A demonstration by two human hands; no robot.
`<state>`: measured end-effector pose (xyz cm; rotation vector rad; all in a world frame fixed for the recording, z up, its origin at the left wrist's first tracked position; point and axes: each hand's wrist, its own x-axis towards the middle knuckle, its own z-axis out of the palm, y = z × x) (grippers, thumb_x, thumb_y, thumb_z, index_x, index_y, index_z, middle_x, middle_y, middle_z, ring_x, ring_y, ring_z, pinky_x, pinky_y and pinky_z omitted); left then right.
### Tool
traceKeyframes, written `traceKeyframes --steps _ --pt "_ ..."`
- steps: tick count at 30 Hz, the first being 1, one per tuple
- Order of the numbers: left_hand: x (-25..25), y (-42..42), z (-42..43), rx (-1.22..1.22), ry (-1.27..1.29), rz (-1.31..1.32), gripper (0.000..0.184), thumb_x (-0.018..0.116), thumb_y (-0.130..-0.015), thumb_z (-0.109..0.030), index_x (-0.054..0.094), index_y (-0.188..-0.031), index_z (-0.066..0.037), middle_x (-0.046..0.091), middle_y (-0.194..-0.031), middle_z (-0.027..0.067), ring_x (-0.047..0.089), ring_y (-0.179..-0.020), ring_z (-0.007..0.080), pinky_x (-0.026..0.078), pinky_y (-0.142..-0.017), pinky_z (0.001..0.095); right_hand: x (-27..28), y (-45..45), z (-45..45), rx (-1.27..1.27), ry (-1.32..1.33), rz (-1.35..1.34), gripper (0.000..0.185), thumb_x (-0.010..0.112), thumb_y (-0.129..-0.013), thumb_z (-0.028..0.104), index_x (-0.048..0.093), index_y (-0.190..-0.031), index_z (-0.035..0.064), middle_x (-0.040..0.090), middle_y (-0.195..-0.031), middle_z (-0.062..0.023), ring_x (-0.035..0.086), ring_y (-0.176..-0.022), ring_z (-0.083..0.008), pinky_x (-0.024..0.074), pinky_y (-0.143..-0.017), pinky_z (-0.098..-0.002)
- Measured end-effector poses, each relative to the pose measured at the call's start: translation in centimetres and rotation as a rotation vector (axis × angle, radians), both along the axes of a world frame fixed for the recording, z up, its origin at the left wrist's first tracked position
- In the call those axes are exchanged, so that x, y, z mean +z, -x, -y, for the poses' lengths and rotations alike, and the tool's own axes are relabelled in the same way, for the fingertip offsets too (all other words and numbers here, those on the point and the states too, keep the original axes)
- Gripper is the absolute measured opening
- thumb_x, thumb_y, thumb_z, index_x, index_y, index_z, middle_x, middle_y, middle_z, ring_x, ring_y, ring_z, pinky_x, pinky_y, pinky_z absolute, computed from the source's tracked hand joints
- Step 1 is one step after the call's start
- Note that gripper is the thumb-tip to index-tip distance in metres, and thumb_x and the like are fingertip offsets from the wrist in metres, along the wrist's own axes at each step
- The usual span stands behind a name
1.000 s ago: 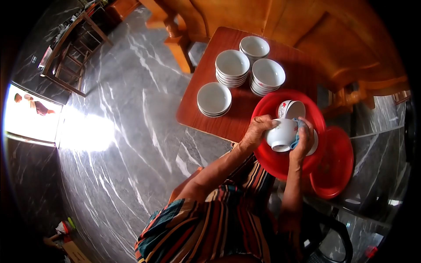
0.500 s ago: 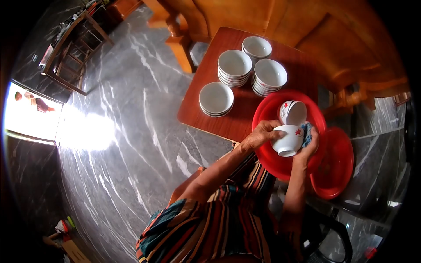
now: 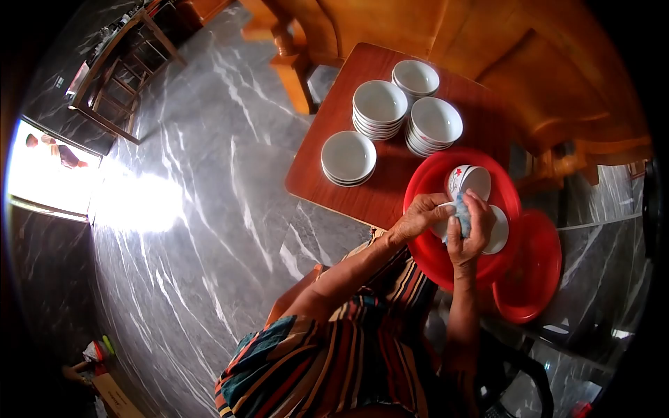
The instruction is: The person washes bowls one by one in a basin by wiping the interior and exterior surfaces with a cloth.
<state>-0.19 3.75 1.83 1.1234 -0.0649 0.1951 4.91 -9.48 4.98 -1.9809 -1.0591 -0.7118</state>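
My left hand (image 3: 420,217) grips the edge of a white bowl (image 3: 440,227), its thumb on top and the rest largely hidden. My right hand (image 3: 474,230) is closed around a bunched blue cloth (image 3: 461,214), pressed against this bowl. Both hands are over a red basin (image 3: 426,256). Inside it, beyond my fingers, lie tilted white bowls (image 3: 477,181) with a red flower pattern. Another white round surface (image 3: 497,231), seemingly a bowl, shows right of my right hand.
Several stacks of white bowls (image 3: 380,102) stand on the reddish-brown table (image 3: 313,181). A second red basin (image 3: 533,279) sits lower, at the right. Carved wooden furniture (image 3: 488,42) borders the table's far side. Grey marbled floor (image 3: 209,230) spreads to the left.
My right hand has moved with the blue cloth from the bowl's right side to its near left part, beside my left thumb. The held bowl has turned, and its foot no longer shows.
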Motion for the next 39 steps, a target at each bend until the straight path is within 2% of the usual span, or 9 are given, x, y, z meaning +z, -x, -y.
traceKeyframes --steps 5,15,19,22,26,28,31,34,39 --pt "0.0 0.1 0.1 0.015 0.061 -0.022 0.019 0.060 -0.088 -0.022 0.063 -0.082 -0.004 0.063 -0.075 0.0009 0.056 -0.068 0.0075 0.046 -0.061 0.0229 0.4 0.0 -0.3 0.022 -0.008 0.005 0.037 0.055 -0.082 0.020 0.056 -0.112 -0.0015 0.057 -0.113 -0.0169 0.053 -0.103 -0.0323 0.0398 -0.093 -0.0410" --pt "0.6 0.0 -0.1 0.050 0.231 -0.096 0.017 0.067 -0.083 -0.015 0.061 -0.069 -0.007 0.062 -0.068 0.0006 0.055 -0.061 0.0074 0.044 -0.058 0.0219 -1.3 -1.9 1.9 -0.034 -0.424 -0.801 0.039 0.046 -0.083 0.028 0.059 -0.106 -0.0010 0.059 -0.105 -0.0135 0.054 -0.096 -0.0235 0.0431 -0.085 -0.0348" --pt "0.2 -0.5 0.0 0.105 0.302 -0.050 0.021 0.066 -0.083 -0.016 0.057 -0.065 -0.010 0.060 -0.067 -0.0009 0.052 -0.061 0.0061 0.042 -0.058 0.0214 -3.2 -2.8 2.2 -0.061 -0.418 -0.713 0.038 0.044 -0.085 0.030 0.059 -0.105 0.0004 0.058 -0.105 -0.0120 0.053 -0.098 -0.0234 0.0429 -0.086 -0.0353" --pt "-0.4 -0.6 0.3 0.109 0.359 -0.089 0.024 0.066 -0.084 -0.018 0.055 -0.063 -0.011 0.058 -0.066 -0.0023 0.049 -0.060 0.0052 0.041 -0.058 0.0207 -3.2 -2.8 2.9 0.129 -0.653 -1.076 0.038 0.043 -0.087 0.031 0.059 -0.106 0.0021 0.056 -0.106 -0.0096 0.053 -0.101 -0.0222 0.0432 -0.087 -0.0354" --pt "-0.3 -0.5 0.3 0.103 0.421 -0.068 0.024 0.065 -0.084 -0.020 0.056 -0.064 -0.011 0.058 -0.065 -0.0022 0.048 -0.059 0.0052 0.040 -0.058 0.0210 -4.1 -2.9 2.7 0.141 -0.640 -0.995 0.038 0.042 -0.088 0.031 0.059 -0.107 0.0022 0.056 -0.107 -0.0091 0.053 -0.101 -0.0220 0.0434 -0.086 -0.0356" --pt "-0.4 -0.5 0.1 0.093 0.386 -0.065 0.024 0.065 -0.084 -0.021 0.056 -0.064 -0.010 0.059 -0.066 -0.0017 0.049 -0.060 0.0053 0.041 -0.058 0.0210 -2.8 -2.6 2.6 0.108 -0.738 -1.163 0.039 0.043 -0.087 0.030 0.059 -0.107 0.0014 0.057 -0.106 -0.0089 0.054 -0.100 -0.0224 0.0435 -0.087 -0.0358" --pt "-0.8 -0.6 0.1 0.100 0.280 -0.048 0.020 0.066 -0.084 -0.019 0.060 -0.068 -0.009 0.062 -0.068 0.0001 0.053 -0.062 0.0060 0.043 -0.060 0.0210 -3.8 -2.9 2.9 -0.073 -0.433 -0.787 0.039 0.043 -0.086 0.027 0.059 -0.108 -0.0011 0.058 -0.109 -0.0119 0.055 -0.100 -0.0246 0.0434 -0.088 -0.0370" --pt "-0.9 -0.5 0.0 0.103 0.213 -0.050 0.018 0.067 -0.083 -0.019 0.063 -0.072 -0.007 0.064 -0.071 0.0014 0.056 -0.065 0.0070 0.044 -0.062 0.0211 -0.9 -1.7 2.2 -0.033 -0.304 -0.609 0.040 0.043 -0.085 0.024 0.058 -0.110 -0.0040 0.059 -0.114 -0.0163 0.056 -0.102 -0.0276 0.0426 -0.090 -0.0385" --pt "0.2 -0.2 -0.3 0.069 0.110 -0.053 0.019 0.068 -0.083 -0.022 0.064 -0.076 -0.005 0.064 -0.071 0.0019 0.056 -0.064 0.0074 0.045 -0.060 0.0214 -0.7 -0.9 1.0 0.053 -0.304 -0.367 0.042 0.041 -0.087 0.024 0.056 -0.113 -0.0035 0.056 -0.118 -0.0195 0.054 -0.106 -0.0318 0.0403 -0.093 -0.0412"
